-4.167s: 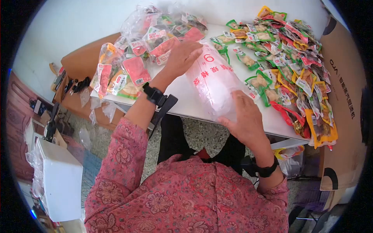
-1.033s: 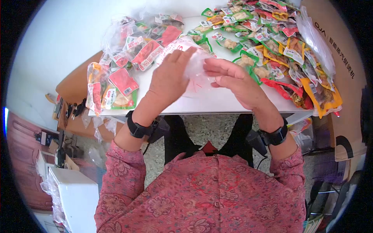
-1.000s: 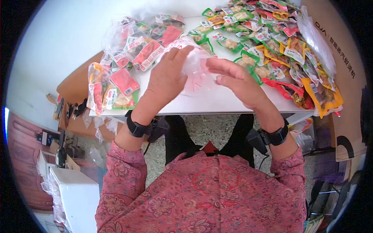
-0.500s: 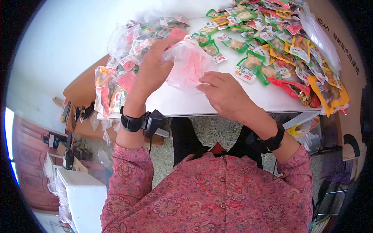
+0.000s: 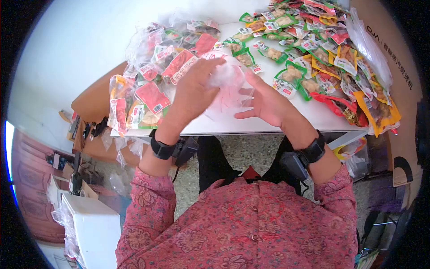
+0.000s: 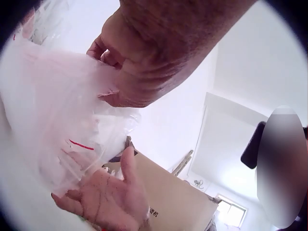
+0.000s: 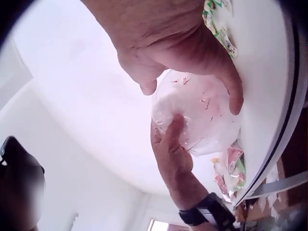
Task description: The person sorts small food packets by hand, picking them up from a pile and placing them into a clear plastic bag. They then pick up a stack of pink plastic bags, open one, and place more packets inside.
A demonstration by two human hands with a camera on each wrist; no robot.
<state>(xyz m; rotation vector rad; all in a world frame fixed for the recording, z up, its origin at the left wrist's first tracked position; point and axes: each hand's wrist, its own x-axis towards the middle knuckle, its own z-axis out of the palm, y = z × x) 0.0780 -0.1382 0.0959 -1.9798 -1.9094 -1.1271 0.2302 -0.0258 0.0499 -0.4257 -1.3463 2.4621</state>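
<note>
A thin clear plastic bag (image 5: 228, 101) with pinkish-red print stands crumpled up over the white table between both hands. My left hand (image 5: 192, 92) pinches its gathered edge between thumb and fingers, as the left wrist view also shows. On the bag's other side, my right hand (image 5: 268, 101) has its fingers spread, close against the plastic. The right wrist view shows that hand's thumb and fingers apart around the bag (image 7: 211, 115), with the left hand (image 7: 173, 149) beyond. Part of the bag is hidden behind the left hand.
Sealed food packets (image 5: 320, 49) cover the table's right side. Bagged packets (image 5: 168, 54) lie heaped at the left. A stack of flat clear bags (image 5: 369, 47) lies along the right, beside a large cardboard carton (image 5: 394, 89). The table's front edge (image 5: 224, 133) runs before the person.
The printed bags, under both hands earliest, now lie at the right, and one bag is held up. Since half a second ago, the right hand's curled fingers have spread; the left hand has moved slightly right.
</note>
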